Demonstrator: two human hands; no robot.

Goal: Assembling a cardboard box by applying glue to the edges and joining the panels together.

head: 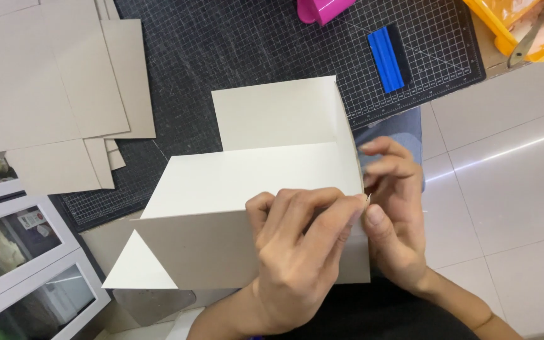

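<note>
A half-built box of grey cardboard (247, 176) rests on my lap, its pale panels meeting at right angles. My left hand (300, 252) lies over the near panel, fingers curled onto the right corner edge. My right hand (395, 214) is just beyond that corner, thumb and fingertips pinching the same edge where the panels join. Both hands touch the box at that corner.
A dark gridded cutting mat (253, 44) covers the table ahead. Loose grey card sheets (51, 88) lie on its left. A blue squeegee (387, 56), a pink object (322, 9) and an orange tray (524, 25) sit at the far edge. White-framed drawers (26, 264) stand at left; tiled floor (511, 182) at right.
</note>
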